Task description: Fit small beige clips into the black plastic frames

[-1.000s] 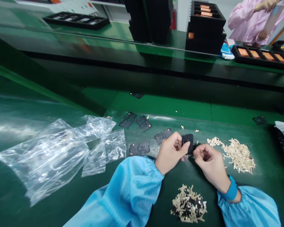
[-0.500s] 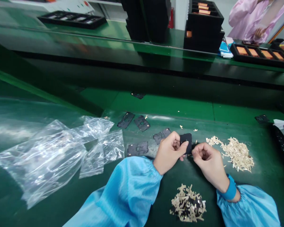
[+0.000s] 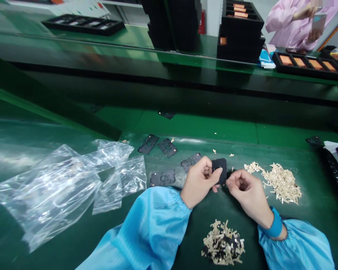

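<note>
Head view: left hand (image 3: 199, 183) has its fingers gripping a black plate (image 3: 221, 165), thumb across the face, plate held up over the counter (image 3: 315, 210). Right hand (image 3: 248, 193) sits at the plate's lower right corner, thumb and index pinched closed. Can't tell if a small piece is between them, or if they touch the plate.

Right of the right hand: heap of small pale pieces (image 3: 283, 183), with a smaller pale cluster (image 3: 252, 167) at its upper left. Nearer the person, between the forearms: mixed pile (image 3: 224, 245), pale and black bits. A few loose pale bits lie beyond the hands.

Left of the left hand: four more black plates lying flat, nearest one (image 3: 190, 162) partly behind that hand. Further left: crumpled clear plastic bags (image 3: 59, 187). Person wears blue sleeves (image 3: 157, 221), blue band (image 3: 275, 224) on right wrist.

Back: stacked black trays (image 3: 240, 43), another tray with orange items (image 3: 300, 62), co-worker in pink (image 3: 284, 24) behind it.
</note>
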The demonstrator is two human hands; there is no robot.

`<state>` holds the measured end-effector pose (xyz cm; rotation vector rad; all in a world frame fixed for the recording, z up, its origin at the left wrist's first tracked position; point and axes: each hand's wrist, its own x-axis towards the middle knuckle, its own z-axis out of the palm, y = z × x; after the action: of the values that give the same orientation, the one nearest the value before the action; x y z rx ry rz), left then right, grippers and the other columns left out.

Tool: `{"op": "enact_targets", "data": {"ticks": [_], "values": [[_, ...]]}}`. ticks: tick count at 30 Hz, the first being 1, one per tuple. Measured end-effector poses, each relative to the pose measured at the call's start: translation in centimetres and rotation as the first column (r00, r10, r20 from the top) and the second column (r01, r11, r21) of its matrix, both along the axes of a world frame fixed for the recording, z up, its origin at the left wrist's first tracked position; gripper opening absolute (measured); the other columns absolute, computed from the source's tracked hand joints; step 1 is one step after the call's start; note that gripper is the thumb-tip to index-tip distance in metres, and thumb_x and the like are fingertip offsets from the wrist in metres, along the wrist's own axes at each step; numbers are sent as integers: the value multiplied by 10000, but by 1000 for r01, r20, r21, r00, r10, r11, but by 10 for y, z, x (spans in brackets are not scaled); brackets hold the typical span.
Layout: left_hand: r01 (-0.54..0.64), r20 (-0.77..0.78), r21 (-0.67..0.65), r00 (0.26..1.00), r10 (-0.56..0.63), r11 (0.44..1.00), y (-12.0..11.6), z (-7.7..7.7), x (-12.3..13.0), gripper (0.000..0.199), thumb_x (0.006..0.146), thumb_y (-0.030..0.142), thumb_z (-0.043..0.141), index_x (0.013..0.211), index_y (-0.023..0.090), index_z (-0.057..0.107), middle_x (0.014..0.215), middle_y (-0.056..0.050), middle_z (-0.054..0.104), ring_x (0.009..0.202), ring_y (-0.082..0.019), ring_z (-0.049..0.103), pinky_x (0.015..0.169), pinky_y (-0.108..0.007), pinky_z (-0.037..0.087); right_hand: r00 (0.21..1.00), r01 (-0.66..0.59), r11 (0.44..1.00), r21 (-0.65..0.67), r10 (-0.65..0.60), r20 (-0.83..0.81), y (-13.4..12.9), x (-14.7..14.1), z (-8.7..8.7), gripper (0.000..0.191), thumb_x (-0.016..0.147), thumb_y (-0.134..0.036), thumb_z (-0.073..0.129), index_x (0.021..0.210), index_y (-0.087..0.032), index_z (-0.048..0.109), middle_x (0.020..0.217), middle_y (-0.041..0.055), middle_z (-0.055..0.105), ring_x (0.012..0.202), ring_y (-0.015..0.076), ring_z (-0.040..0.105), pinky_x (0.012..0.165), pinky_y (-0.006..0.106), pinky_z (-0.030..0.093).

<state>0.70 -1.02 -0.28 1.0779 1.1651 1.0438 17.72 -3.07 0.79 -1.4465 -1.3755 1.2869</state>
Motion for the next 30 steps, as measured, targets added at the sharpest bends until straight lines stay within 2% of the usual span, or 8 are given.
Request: {"op": "enact_targets", "data": {"ticks": [6, 13, 17, 21, 30], "values": [[0, 39, -22, 999, 1, 1000, -1, 6, 1, 451, 825, 499, 729, 734, 225, 383, 475, 97, 539, 362, -89, 553, 395, -171, 394, 999, -30, 998, -55, 28, -40, 2, 1, 3, 256, 799, -400, 750, 743, -190, 615, 604, -33, 522, 522, 107, 414, 481, 238, 331], [52, 138, -75, 990, -41, 996, -1, 8, -1, 486, 813, 562, 741, 761, 212, 408, 551, 52, 634, 405, -112, 612, 415, -190, 467, 980, -126, 980, -157, 97, -176, 11, 9, 15, 433, 763, -563, 793, 719, -185, 586, 580, -59, 471, 517, 87, 366, 484, 230, 296], [45, 195, -96, 981, -26, 994, -2, 7, 0, 513, 797, 597, 750, 780, 208, 416, 600, 31, 680, 445, -129, 646, 446, -219, 525, 947, -143, 969, -201, 74, -313, 10, 13, 8, 417, 788, -533, 804, 754, -188, 572, 553, -83, 443, 484, 72, 332, 462, 221, 244], [12, 203, -106, 979, 10, 994, -2, 7, 2, 532, 779, 612, 765, 786, 200, 429, 595, 41, 672, 440, -114, 631, 441, -205, 521, 886, -166, 967, -195, 59, -460, 8, 14, -2, 371, 877, -519, 730, 803, -197, 561, 531, -89, 443, 459, 73, 326, 455, 223, 226], [-1, 196, -121, 980, 25, 993, -2, 9, 3, 527, 773, 598, 779, 780, 190, 446, 604, 41, 674, 446, -112, 645, 447, -197, 526, 916, -158, 968, -193, 70, -395, 9, 9, 5, 437, 834, -597, 735, 789, -200, 555, 551, -83, 443, 469, 77, 340, 462, 224, 254]]}}
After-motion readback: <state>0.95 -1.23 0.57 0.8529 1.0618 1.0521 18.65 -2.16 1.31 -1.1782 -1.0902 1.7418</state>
